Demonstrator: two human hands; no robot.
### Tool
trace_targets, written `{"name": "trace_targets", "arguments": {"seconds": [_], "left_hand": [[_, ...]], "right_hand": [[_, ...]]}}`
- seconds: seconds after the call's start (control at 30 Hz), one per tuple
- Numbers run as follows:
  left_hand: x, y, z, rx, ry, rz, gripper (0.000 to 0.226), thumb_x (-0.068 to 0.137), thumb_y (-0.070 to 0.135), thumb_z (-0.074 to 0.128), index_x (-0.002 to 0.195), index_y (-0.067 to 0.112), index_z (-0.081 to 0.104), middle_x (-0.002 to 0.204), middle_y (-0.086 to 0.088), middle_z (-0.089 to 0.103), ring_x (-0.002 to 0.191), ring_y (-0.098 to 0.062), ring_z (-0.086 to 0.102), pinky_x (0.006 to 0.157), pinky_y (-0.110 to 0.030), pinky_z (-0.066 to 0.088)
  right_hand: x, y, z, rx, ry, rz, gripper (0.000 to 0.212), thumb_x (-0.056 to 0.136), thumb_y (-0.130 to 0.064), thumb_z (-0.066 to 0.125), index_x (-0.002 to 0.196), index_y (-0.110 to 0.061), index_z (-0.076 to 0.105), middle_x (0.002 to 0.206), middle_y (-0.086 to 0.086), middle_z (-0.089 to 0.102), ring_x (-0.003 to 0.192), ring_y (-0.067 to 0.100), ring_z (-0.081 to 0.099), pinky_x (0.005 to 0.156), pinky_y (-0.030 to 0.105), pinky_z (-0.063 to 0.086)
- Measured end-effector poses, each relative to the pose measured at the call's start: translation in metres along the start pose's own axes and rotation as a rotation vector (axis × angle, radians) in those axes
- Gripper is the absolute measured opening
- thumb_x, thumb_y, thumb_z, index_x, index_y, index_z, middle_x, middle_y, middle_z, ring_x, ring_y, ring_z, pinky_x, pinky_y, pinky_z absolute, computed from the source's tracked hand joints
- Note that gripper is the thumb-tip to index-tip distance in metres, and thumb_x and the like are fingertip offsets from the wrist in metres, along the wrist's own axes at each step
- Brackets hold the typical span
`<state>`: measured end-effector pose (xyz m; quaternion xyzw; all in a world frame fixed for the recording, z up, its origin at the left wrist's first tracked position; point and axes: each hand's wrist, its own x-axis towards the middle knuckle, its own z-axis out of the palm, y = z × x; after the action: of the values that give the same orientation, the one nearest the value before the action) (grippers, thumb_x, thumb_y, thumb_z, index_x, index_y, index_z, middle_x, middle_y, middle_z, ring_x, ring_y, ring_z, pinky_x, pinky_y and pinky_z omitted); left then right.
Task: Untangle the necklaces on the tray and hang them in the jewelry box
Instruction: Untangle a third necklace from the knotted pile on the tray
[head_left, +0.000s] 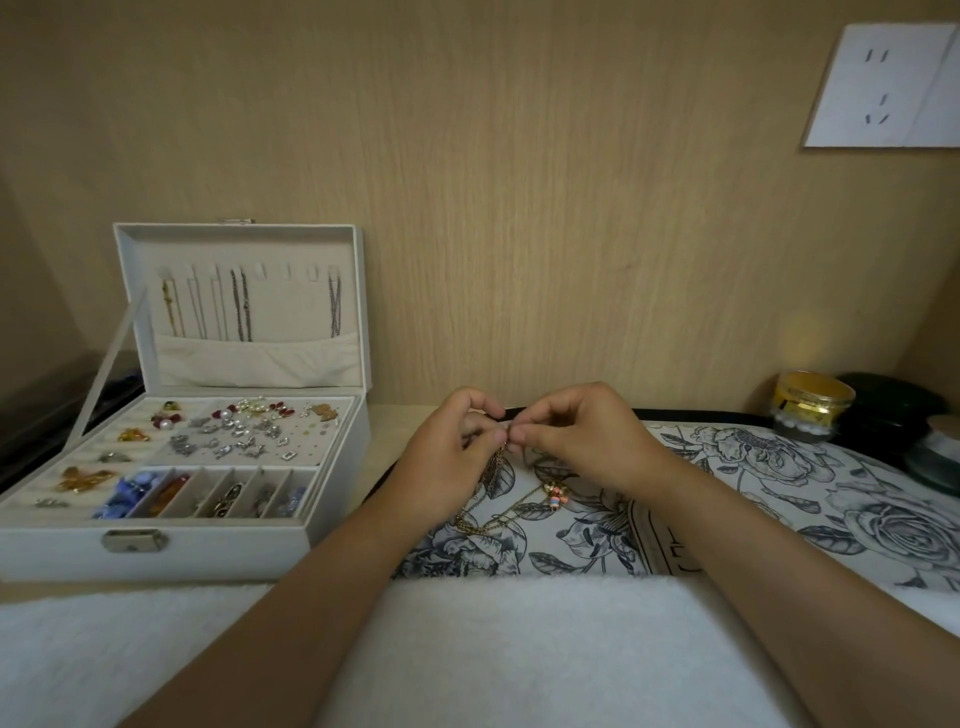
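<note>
Both hands meet over the far left part of the floral tray (779, 483), fingertips pinched together on a fine gold chain: the left hand (447, 457) and the right hand (582, 441) each close on the same short stretch of necklace (498, 512), almost touching. From that pinch point the chain hangs and trails toward 7 o'clock, pooling in loose gold loops on the tray just under the left wrist, with a small coloured pendant (555, 496) lying toward 5 o'clock of the fingers. So the tangle's long axis runs roughly 1 to 7 o'clock, and the left hand sits nearer the slack. The open jewelry box (332, 467) stands at 9 o'clock of the hands, its raised lid (358, 312) carrying the hooks, several already hung with chains; I judge the left hand has the shorter reach there once a strand comes free.
</note>
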<state>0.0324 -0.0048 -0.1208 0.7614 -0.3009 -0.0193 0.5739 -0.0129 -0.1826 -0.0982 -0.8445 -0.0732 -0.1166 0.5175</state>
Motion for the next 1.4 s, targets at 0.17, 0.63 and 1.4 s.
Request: {"name": "trace_targets", "arguments": {"seconds": [0.17, 0.63, 1.4], "left_hand": [[-0.002, 0.002, 0.002, 0.024, 0.009, -0.005, 0.020, 0.089, 0.016, 0.071, 0.102, 0.026, 0.059, 0.085, 0.006, 0.075, 0.078, -0.008, 0.063, 0.078, -0.024, 0.051], [-0.003, 0.009, 0.006, 0.257, 0.161, 0.036, 0.009, 0.093, 0.017, 0.064, 0.089, 0.024, 0.070, 0.073, 0.015, 0.072, 0.066, 0.007, 0.061, 0.061, -0.007, 0.043], [0.008, 0.032, -0.011, -0.497, 0.019, -0.277, 0.035, 0.104, 0.028, 0.041, 0.072, 0.018, 0.050, 0.071, 0.004, 0.057, 0.076, -0.017, 0.050, 0.085, -0.037, 0.040]], "right_hand": [[0.001, 0.001, -0.001, -0.069, 0.025, -0.019, 0.006, 0.088, -0.013, 0.074, 0.091, -0.013, 0.080, 0.081, 0.001, 0.078, 0.079, 0.012, 0.074, 0.073, 0.021, 0.058], [0.001, 0.002, 0.000, -0.490, 0.192, -0.125, 0.009, 0.088, -0.035, 0.070, 0.085, -0.030, 0.077, 0.077, -0.020, 0.071, 0.070, 0.002, 0.066, 0.068, 0.035, 0.058], [0.000, -0.003, -0.010, -0.295, -0.162, 0.124, 0.021, 0.099, -0.029, 0.058, 0.083, -0.015, 0.064, 0.065, -0.010, 0.056, 0.051, -0.001, 0.046, 0.054, 0.014, 0.042]]}}
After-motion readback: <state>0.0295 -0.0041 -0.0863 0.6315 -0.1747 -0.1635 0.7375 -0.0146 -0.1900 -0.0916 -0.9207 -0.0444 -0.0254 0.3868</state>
